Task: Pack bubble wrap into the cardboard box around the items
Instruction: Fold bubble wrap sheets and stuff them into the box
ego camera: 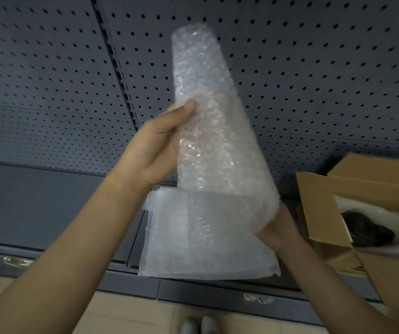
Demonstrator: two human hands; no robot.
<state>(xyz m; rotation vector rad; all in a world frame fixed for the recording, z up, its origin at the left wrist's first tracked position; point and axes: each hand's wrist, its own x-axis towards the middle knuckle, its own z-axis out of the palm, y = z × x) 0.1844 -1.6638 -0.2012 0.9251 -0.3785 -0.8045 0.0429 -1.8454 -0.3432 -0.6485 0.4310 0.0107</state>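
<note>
A grey metal shelf (49,201) runs across the lower half of the frame beneath a perforated back panel (314,80). At the right edge, an open cardboard box (323,213) rests on it. Below lies a tan tiled floor (121,317).

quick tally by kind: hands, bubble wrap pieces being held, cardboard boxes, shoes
hands: 2, left hand and right hand
bubble wrap held: 1 folded piece
cardboard box: 1, open
shoes: 2 toes at the bottom edge
total: 6
</note>
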